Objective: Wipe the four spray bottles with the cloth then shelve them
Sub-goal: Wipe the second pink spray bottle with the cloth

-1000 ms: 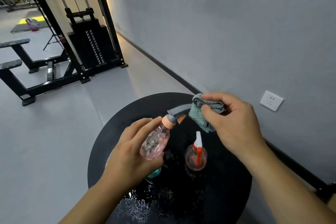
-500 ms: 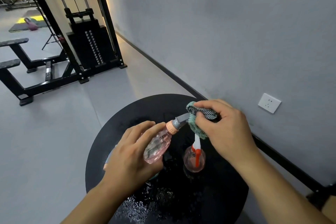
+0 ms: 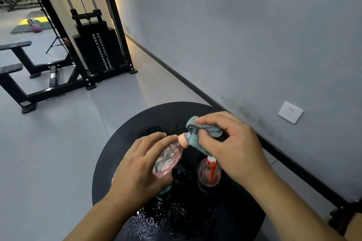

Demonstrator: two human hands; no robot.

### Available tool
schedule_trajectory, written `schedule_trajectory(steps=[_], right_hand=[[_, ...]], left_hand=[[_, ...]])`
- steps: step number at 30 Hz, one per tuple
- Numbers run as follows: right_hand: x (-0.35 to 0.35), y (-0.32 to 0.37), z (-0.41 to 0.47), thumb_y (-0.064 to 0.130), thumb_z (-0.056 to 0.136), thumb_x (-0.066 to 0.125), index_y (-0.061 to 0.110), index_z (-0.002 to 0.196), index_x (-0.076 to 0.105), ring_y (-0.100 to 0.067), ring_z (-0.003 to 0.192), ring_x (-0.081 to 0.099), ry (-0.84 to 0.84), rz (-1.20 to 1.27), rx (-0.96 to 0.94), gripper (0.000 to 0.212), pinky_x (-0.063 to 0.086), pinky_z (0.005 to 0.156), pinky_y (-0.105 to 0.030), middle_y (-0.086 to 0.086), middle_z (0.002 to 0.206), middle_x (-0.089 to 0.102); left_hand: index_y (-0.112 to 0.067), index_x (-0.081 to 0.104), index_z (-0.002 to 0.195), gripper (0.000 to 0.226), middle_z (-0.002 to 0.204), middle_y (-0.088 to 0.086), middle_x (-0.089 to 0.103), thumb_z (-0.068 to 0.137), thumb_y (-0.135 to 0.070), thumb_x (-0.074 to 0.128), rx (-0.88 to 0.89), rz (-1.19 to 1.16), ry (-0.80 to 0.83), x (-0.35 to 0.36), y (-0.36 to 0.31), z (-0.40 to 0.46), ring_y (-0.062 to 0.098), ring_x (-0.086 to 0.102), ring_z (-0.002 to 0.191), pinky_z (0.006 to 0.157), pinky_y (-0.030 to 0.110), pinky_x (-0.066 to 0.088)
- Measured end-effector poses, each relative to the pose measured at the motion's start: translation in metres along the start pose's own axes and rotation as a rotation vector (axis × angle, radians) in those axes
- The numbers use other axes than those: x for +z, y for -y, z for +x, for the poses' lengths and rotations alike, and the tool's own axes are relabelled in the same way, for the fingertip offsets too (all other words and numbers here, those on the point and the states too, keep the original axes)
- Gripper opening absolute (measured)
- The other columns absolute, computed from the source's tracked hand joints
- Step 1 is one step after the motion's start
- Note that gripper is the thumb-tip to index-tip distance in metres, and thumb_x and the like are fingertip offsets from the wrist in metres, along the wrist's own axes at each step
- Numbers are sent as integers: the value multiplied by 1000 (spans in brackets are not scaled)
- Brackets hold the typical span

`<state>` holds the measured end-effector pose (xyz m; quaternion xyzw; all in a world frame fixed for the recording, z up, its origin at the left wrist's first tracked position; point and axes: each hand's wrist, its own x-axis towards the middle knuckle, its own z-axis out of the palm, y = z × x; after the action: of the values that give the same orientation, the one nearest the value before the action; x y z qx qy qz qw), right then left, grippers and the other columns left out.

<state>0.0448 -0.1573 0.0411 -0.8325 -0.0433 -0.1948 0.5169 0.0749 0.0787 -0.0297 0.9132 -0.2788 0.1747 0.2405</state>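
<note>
The person's left hand (image 3: 137, 170) is wrapped around the clear pink plastic spray bottle (image 3: 168, 160), holding it tilted above the round black bench (image 3: 121, 142) with the peach collar and grey nozzle aimed far and right; the right hand (image 3: 229, 146) is bunched tight on a teal knitted cloth (image 3: 194, 139), and the cloth is closed over the nozzle head right up against the collar. So the step in hand looks like wiping the sprayer top; the body may or may not be done, can't tell from here.

To do it well, a twist seems the way to go: the left hand keeps the body steady while the right turns the cloth around the nozzle and trigger, then slides down over the collar and the ribbed body; a light squeeze is probably enough, since thin plastic like this will flex and a hard pinch on the trigger might spray.

A second pink round bottle with a red-and-white sprayer (image 3: 209, 172) stands on the bench just under the right wrist; a teal-bottomed one (image 3: 165, 189) peeks out beneath the left hand, mostly hidden. Water droplets (image 3: 148, 223) sit on the near side of the bench, so a wiped bottle set back there would likely get wet again; straight to the shelf seems smarter. No shelf clearly in view, so at least three bottles are still to go.
</note>
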Motion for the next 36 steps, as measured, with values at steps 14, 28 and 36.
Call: schedule_trajectory(steps=[14,28,36], right_hand=[[-25,-25,18,26,86,79,43,94,79,-1,71,70,-234,83,310,19,57,67,-26,19,84,76],[-9,-16,12,20,89,77,38,91,78,7,54,59,-118,58,261,18,40,49,-4,28,59,63],[-3,-18,10,28,85,79,51,92,76,1,70,68,-127,29,275,24,49,65,-22,22,81,75]], left_hand=[[-52,51,140,88,136,-24,57,67,-23,89,-223,-395,-72,-9,-11,5,7,65,119,95,26,56],[-38,72,127,60,124,11,74,71,-18,68,-801,-1288,-146,-27,-12,25,40,74,107,74,47,63],[-3,60,137,89,107,16,71,61,-39,89,-843,-1554,30,-34,-16,26,27,73,89,76,40,63]])
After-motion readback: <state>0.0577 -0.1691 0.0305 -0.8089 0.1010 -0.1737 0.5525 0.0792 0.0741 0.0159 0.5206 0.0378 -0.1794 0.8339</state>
